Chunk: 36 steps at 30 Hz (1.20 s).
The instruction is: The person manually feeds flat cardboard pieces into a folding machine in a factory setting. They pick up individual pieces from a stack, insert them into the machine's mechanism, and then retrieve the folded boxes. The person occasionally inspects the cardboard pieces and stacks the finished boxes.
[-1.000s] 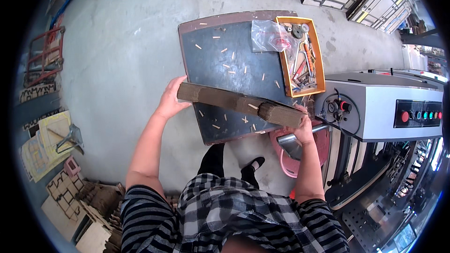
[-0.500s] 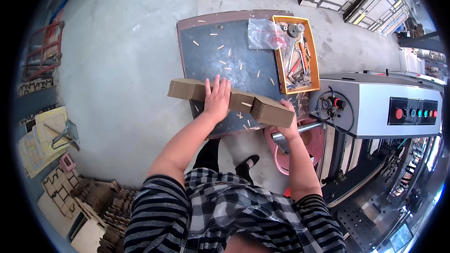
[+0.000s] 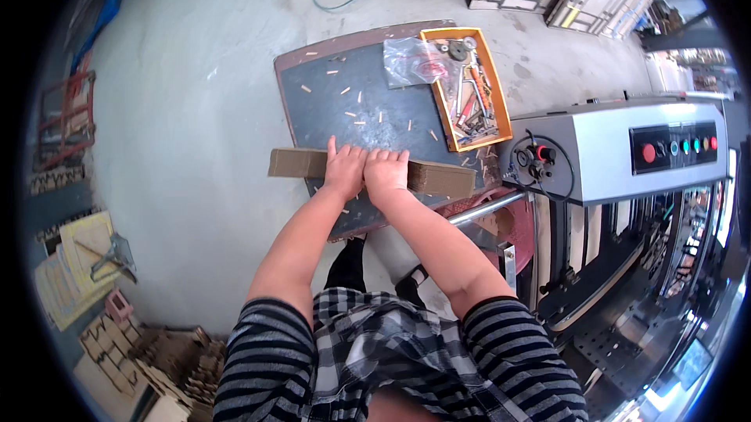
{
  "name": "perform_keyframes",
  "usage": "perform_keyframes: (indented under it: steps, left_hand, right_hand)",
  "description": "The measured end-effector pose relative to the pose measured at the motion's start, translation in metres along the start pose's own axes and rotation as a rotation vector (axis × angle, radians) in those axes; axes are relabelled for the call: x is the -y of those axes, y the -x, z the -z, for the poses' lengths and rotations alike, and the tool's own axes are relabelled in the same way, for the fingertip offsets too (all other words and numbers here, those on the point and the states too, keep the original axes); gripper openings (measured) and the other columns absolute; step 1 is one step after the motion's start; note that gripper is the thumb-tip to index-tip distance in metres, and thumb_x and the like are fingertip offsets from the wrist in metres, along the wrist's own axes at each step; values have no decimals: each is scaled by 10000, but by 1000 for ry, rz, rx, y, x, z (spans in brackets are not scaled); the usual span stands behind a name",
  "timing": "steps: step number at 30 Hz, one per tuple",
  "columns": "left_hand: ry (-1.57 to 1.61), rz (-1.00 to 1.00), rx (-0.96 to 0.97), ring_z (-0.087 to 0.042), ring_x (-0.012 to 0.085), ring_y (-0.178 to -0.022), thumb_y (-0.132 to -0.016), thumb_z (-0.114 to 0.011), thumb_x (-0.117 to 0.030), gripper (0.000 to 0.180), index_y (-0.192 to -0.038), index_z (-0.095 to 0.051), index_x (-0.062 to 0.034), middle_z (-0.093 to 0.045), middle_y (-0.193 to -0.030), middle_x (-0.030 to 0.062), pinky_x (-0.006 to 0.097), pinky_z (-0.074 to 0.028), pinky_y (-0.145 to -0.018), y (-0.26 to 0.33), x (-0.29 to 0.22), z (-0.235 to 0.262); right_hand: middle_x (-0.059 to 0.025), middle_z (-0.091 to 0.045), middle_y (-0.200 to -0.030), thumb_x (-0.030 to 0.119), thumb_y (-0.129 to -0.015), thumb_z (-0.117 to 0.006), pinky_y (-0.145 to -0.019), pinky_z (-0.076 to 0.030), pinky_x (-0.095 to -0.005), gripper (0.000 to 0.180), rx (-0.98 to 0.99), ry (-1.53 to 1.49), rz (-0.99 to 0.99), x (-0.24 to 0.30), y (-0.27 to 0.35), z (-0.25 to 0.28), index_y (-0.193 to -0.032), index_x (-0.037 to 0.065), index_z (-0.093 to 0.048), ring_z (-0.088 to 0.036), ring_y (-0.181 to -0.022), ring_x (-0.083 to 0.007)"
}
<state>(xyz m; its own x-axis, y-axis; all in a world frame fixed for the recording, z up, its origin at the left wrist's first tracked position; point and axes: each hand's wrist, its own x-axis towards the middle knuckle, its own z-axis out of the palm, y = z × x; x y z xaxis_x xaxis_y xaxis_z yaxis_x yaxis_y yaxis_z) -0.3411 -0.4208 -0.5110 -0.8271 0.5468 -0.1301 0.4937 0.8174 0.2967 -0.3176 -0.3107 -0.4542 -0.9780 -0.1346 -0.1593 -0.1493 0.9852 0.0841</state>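
Observation:
A long stack of brown cardboard pieces (image 3: pixel 442 178) lies across the near part of the dark worktable (image 3: pixel 313 121), its left end jutting past the table's edge. Side by side at its middle, my left hand (image 3: pixel 344 170) and my right hand (image 3: pixel 385 175) grip it from the near side. The fingers of both hands curl over the top, the left index finger raised a little. My palms hide the middle of the stack. Small cardboard scraps (image 3: pixel 381 117) are scattered on the tabletop beyond my hands.
A yellow tray (image 3: pixel 495 86) of tools sits at the table's right, a clear plastic bag (image 3: pixel 408 64) overlapping it. Right of the table stands a grey machine (image 3: pixel 598 156) with buttons. A metal tube (image 3: pixel 489 208) crosses a pink bin (image 3: pixel 522 222) at the near right.
My right hand has left the stack's right end and moved left beside my left hand. The stack has turned straighter, its right part tipped, and the view has shifted right.

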Motion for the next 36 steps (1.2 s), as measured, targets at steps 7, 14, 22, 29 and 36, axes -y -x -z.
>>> perform_keyframes:
  steps: [7, 14, 22, 29, 36]
  left_hand:
    - [-308, -109, 178, -524, 248, -1033, -739, -625, -132, 265, -999, -593, -93, -597, -969, 41, 601, -80, -1115, -20, -60, 127]
    - [-52, -911, -319, -347, 342, -1318, -795, -583, -136, 500, -1285, -491, -104, -424, -1376, 118, 568, -211, -1086, 4, -213, 282]
    - [317, -1147, -324, -562, 311, -1098, -695, -723, -131, 337, -1014, -635, -71, -602, -1131, 95, 501, -395, -976, 46, -285, 288]
    - [316, -958, -189, -565, 324, -1045, -677, -718, -95, 368, -1029, -625, -41, -612, -1105, 133, 490, -397, -970, 73, -325, 249]
    - [336, -890, 89, -518, 362, -1138, -665, -738, -95, 543, -1173, -553, -40, -546, -1230, 182, 424, -409, -972, 103, -389, 206]
  right_hand:
    - [-95, -639, -923, 212, -670, -704, -794, -464, -390, 364, 119, -278, -37, -49, 26, 78, -972, 57, -573, -620, -905, -273]
    - [-133, -654, -942, 277, -633, -765, -772, -506, -384, 478, -352, -810, -390, -166, 128, 161, -1040, 85, -605, -631, -882, -313]
    - [-73, -637, -984, 66, -617, -800, -840, -476, -308, 520, -1012, -1599, -586, -271, 312, 180, -1078, -17, -573, -599, -921, -163]
    - [-77, -622, -1023, 0, -669, -758, -809, -496, -325, 440, -1415, -2036, -478, -311, 412, 138, -1067, -16, -572, -602, -948, -173]
    - [-59, -612, -1077, -13, -641, -759, -870, -456, -310, 530, -1710, -1918, -271, -317, 520, 238, -1137, -2, -572, -568, -1008, -170]
